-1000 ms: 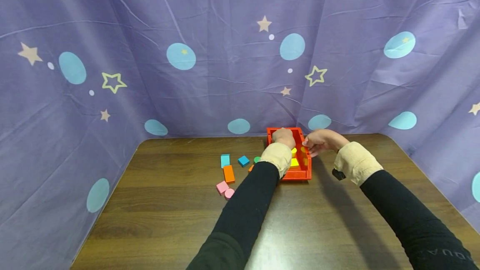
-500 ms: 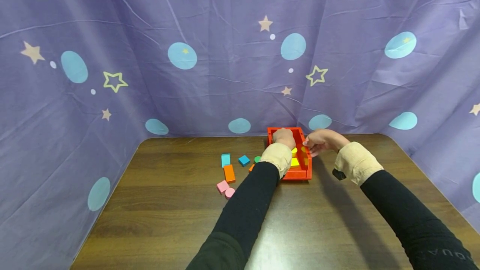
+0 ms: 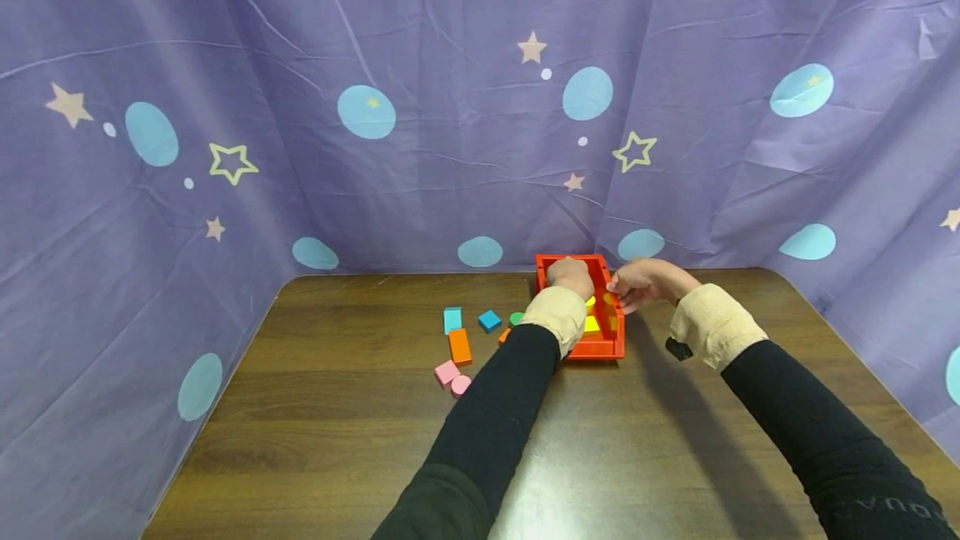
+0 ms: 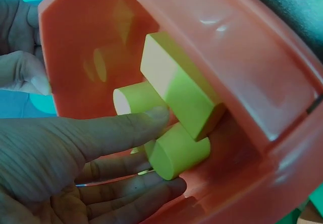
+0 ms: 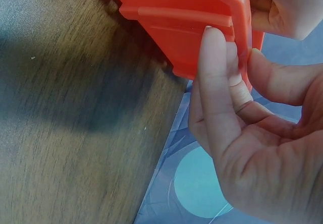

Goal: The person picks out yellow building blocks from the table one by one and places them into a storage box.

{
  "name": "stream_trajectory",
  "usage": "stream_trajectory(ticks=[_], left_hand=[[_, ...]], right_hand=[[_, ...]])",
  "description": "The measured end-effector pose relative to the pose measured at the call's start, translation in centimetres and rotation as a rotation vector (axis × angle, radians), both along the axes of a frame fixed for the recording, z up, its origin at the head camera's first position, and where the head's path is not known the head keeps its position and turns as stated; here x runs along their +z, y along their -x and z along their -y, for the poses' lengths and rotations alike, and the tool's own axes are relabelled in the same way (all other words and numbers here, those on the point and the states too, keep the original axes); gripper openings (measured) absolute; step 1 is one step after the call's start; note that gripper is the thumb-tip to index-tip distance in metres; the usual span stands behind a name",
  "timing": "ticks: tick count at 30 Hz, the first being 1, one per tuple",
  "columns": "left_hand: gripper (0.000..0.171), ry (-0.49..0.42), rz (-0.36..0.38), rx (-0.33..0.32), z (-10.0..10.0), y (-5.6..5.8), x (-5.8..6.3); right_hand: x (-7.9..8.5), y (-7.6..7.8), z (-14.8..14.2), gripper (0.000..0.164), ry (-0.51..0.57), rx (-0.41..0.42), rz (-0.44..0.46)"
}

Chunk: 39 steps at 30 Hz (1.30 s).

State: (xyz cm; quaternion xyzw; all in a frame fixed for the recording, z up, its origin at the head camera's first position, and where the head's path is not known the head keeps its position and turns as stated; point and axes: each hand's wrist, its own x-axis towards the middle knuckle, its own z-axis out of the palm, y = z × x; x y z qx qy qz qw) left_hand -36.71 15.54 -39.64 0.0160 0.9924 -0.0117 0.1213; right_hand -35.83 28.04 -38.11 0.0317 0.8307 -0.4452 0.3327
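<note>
A red plastic box (image 3: 597, 351) stands at the back of the table with yellow blocks inside. My left hand (image 3: 570, 277) reaches down into it. In the left wrist view, the thumb and fingers hold a yellow cylinder block (image 4: 181, 151) between them. A yellow rectangular block (image 4: 184, 90) and another yellow cylinder (image 4: 136, 99) lie right by it. My right hand (image 3: 645, 282) grips the box's right wall; in the right wrist view the thumb (image 5: 275, 80) is on one side and the fingers (image 5: 214, 77) on the other.
Left of the box lie loose blocks: a light blue one (image 3: 452, 321), a blue one (image 3: 490, 322), a green one (image 3: 517, 318), an orange one (image 3: 460, 347), a pink one (image 3: 447, 373) and a pink round one (image 3: 461, 386). A purple curtain (image 3: 420, 198) hangs behind the table.
</note>
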Motion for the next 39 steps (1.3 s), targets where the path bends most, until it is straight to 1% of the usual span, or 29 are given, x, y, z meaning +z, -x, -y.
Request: stream_trajectory(ticks=[5, 8, 14, 20, 23, 26, 29, 32, 33, 36, 38, 39], left_hand=[[0.030, -0.026, -0.013, 0.012, -0.2, -0.3, 1.1], [0.031, -0.035, -0.040, -0.002, 0.0, -0.5, 2.0], [0.032, -0.022, -0.114, -0.084, 1.4, -0.8, 4.3], [0.030, 0.006, -0.207, -0.143, 3.4, -0.9, 6.6], [0.029, -0.008, -0.256, -0.168, 4.6, -0.8, 7.3], [0.024, -0.042, -0.313, -0.220, 6.0, -0.8, 7.8], [0.018, -0.080, -0.363, -0.284, 7.4, -1.0, 8.3], [0.012, -0.110, -0.403, -0.322, 8.7, -1.4, 9.0], [0.013, -0.118, -0.417, -0.330, 9.2, -1.5, 9.3], [0.024, -0.140, -0.461, -0.348, 10.6, -2.3, 10.2], [0.029, -0.163, -0.489, -0.358, 11.5, -2.9, 10.8], [0.028, -0.175, -0.507, -0.362, 12.0, -3.2, 11.0]], right_hand=[[0.0, 0.1, 0.0, 0.015, 0.004, 0.008, 0.011], [0.0, 0.1, 0.1, 0.015, 0.000, 0.006, 0.009], [-0.2, 0.1, 0.1, 0.013, 0.009, -0.002, 0.002], [-0.1, 0.0, -0.3, 0.011, 0.009, 0.003, -0.001], [0.1, -0.1, -0.4, 0.009, 0.020, -0.006, 0.002], [0.1, -0.2, -0.5, 0.009, 0.001, -0.020, -0.005], [0.3, -0.3, -0.5, 0.009, -0.033, -0.031, -0.030], [0.5, -0.5, -0.4, 0.011, -0.061, -0.031, -0.063], [0.6, -0.5, -0.3, 0.012, -0.066, -0.031, -0.077], [1.0, -0.6, -0.2, 0.014, -0.096, -0.037, -0.140], [1.5, -0.9, -0.2, 0.014, -0.116, -0.056, -0.202], [1.7, -1.0, -0.2, 0.015, -0.130, -0.062, -0.244]])
